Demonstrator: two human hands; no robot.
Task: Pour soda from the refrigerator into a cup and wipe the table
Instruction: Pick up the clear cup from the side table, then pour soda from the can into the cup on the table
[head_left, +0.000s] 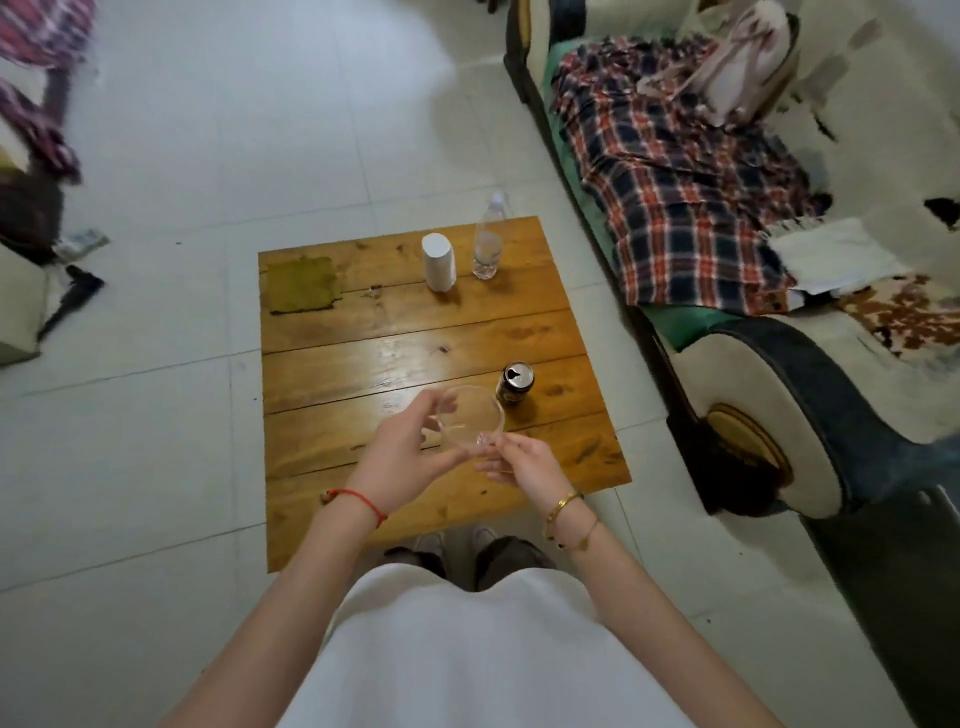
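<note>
A clear glass cup is held above the near half of the low wooden table. My left hand cups its left side with fingers curled around the rim. My right hand pinches the cup's handle on the near right. The cup looks empty. A dark soda can stands open on the table just beyond the cup, to its right. An olive-green cloth lies flat at the table's far left corner.
A white cylinder and a clear plastic bottle stand at the table's far edge. A sofa with a plaid blanket runs along the right. Clutter lies on the tiled floor at the left.
</note>
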